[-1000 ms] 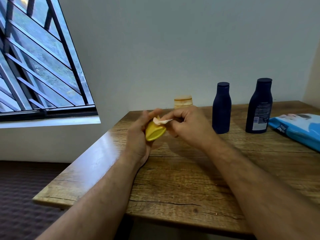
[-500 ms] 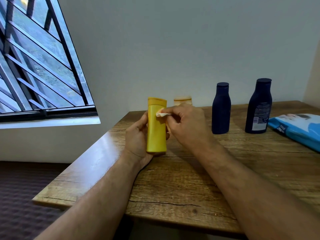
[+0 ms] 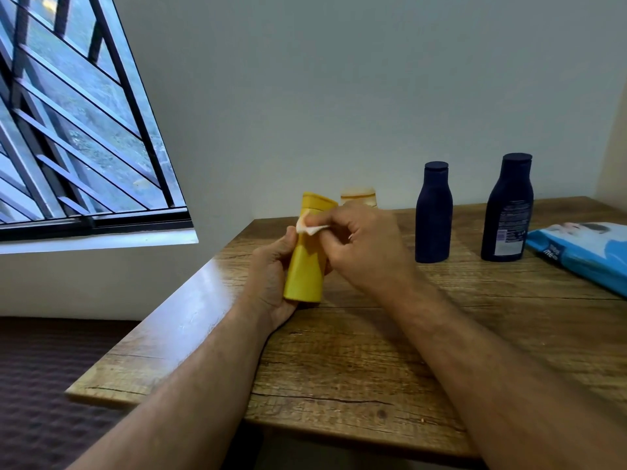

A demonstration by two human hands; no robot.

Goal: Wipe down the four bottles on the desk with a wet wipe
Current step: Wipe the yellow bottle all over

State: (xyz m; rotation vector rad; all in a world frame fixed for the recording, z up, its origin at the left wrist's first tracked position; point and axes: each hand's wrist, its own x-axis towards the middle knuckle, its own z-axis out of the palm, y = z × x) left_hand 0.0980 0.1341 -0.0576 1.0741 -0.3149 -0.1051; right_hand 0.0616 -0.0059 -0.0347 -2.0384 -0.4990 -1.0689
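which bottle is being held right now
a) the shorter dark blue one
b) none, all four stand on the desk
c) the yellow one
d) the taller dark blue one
c: the left hand grips the yellow bottle while the right hand presses a wet wipe against it; both dark blue bottles stand untouched on the desk.

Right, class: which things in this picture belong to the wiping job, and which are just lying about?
Job: yellow bottle, wet wipe, pale bottle, two dark blue bottles, wipes pack, both hands.
Lying about: nothing on the desk; only the window.
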